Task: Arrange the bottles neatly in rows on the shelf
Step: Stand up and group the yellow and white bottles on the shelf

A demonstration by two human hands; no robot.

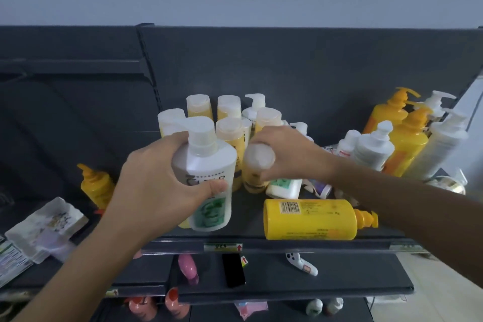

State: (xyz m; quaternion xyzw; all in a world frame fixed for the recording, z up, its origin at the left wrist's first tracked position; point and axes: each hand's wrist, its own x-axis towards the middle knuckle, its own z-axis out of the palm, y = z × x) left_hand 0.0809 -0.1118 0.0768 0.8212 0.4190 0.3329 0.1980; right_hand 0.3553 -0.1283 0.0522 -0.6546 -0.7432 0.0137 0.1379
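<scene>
The person stands at the dark shelf [326, 243] with a bottle in each hand. The left hand [156, 178] is wrapped round the shoulder of a white pump bottle [206, 165], fingers behind it and the thumb pressed across the front just above the green label; the bottle tilts a little and hangs over the front of the shelf, beside the standing rows. The right hand [290, 157] curls over the frosted cap of a small yellow bottle [252, 180], which stands upright at the front of the capped bottles [230, 107] already lined up towards the back. A big yellow bottle [311, 219] lies on its side near the front edge, and a looser bunch of pump bottles [407, 138] leans together at the right end. These look like stiff, smooth plastic, not fragile, but probably slick under the fingers; how full they are I cannot tell, so the weight is a guess. The pump bottle is best held as it is, round the body below the shoulder, since the pump head may turn or give. The small one should manage well enough by its cap for a short slide into line.
</scene>
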